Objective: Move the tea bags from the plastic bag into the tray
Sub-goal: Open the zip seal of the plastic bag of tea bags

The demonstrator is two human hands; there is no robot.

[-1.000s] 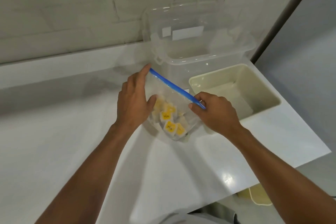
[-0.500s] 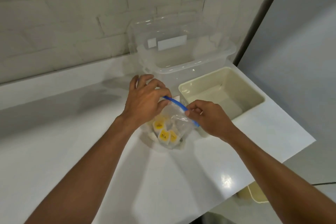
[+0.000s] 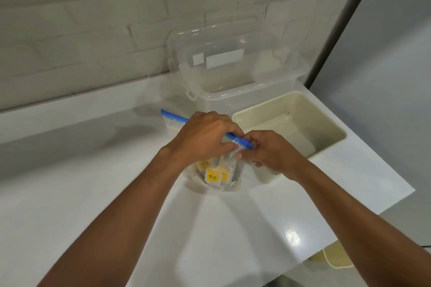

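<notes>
two hands on zip-top plastic bag (image 3: pixel 173 124): left hand (image 3: pixel 205 137) and right hand (image 3: pixel 268 151) curled, both pinching blue zip strip (image 3: pixel 245 142) near its right end. bag sits on white counter (image 3: pixel 116 182), just left of cream tray (image 3: pixel 323 113). yellow-tagged tea bags (image 3: pixel 212 177) all inside bag. clear tub (image 3: pixel 233 93) behind.

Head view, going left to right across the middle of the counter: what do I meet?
Free end of the blue zip strip → left hand → right hand → cream tray.
</notes>
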